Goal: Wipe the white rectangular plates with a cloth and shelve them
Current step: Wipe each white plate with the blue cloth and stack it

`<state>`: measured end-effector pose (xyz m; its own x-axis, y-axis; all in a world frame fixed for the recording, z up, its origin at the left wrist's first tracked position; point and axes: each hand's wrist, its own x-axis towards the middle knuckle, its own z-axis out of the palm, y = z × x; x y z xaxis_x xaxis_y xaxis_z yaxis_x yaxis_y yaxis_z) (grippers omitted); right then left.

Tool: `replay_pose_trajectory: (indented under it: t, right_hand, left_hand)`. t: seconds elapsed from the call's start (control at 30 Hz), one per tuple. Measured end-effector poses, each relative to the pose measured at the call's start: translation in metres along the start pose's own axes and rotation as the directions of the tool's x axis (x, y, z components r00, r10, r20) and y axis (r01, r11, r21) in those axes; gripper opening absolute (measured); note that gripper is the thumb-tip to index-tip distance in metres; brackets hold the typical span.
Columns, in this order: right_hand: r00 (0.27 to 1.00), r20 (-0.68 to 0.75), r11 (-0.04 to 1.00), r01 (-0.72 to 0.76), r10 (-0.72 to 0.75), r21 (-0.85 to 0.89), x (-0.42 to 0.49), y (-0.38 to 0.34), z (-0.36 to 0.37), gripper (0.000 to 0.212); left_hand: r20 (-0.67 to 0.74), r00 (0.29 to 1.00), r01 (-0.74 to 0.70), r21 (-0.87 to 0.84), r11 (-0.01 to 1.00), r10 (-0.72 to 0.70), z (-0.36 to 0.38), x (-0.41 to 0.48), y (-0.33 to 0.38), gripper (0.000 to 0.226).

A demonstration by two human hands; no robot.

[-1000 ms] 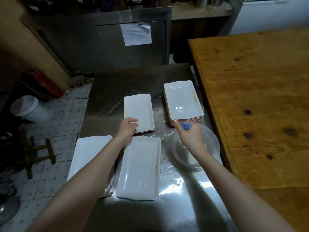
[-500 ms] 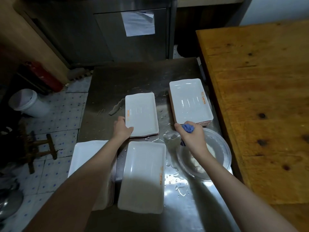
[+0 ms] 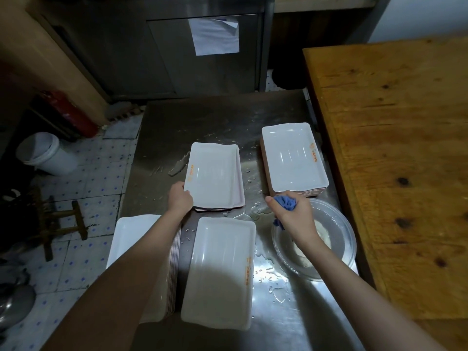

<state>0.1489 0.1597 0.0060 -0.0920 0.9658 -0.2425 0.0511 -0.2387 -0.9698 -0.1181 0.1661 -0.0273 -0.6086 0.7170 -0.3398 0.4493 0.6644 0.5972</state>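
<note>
Cloth (image 3: 286,202), blue, sits bunched in the closed right grip (image 3: 292,217); left grip (image 3: 180,198) holds the plate (image 3: 215,176) just ahead by its corner.

Left hand (image 3: 180,198) grips the near-left corner of the middle stack (image 3: 215,177) of white plates on the wet steel table (image 3: 215,115). Right hand (image 3: 293,214) is balled around a blue cloth (image 3: 286,202), right over the rim of a clear bowl (image 3: 339,224). The right stack (image 3: 293,158) sits just past that hand. The left stack (image 3: 134,236) is at the table's left edge, partly under the forearm, with a single near plate (image 3: 220,272) beside it. A wood table (image 3: 400,160) is on the right.
</note>
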Motion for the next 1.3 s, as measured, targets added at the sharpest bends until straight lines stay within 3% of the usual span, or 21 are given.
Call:
replay_pose_trajectory:
  t: [0.23, 0.47, 0.57, 0.9, 1.3]
  right_hand:
    - [0.999, -0.035, 1.0, 0.007, -0.007, -0.003, -0.007, -0.007, -0.003, 0.036]
    - [0.996, -0.072, 0.999, 0.043, -0.044, -0.01, -0.022, -0.018, -0.012, 0.029]
    - [0.995, -0.074, 0.997, 0.071, -0.072, -0.023, -0.031, -0.022, -0.016, 0.035]
    - [0.978, -0.126, 0.986, 0.159, -0.164, -0.048, -0.069, -0.036, -0.035, 0.027]
    - [0.97, -0.143, 0.978, 0.184, -0.196, -0.094, -0.105, -0.027, -0.04, 0.026]
  left_hand:
    - [-0.053, 0.995, 0.061, -0.322, 0.945, -0.082, -0.014, -0.003, -0.001, 0.027]
    - [0.008, 0.999, 0.045, -0.546, 0.837, -0.049, -0.024, -0.03, 0.001, 0.028]
    - [0.038, 0.999, 0.05, -0.628, 0.777, -0.034, -0.028, -0.046, 0.006, 0.023]
    - [0.095, 0.987, -0.035, -0.668, 0.744, 0.133, -0.053, -0.1, 0.014, 0.024]
    - [0.142, 0.945, -0.161, -0.582, 0.797, 0.295, -0.066, -0.144, 0.011, 0.03]
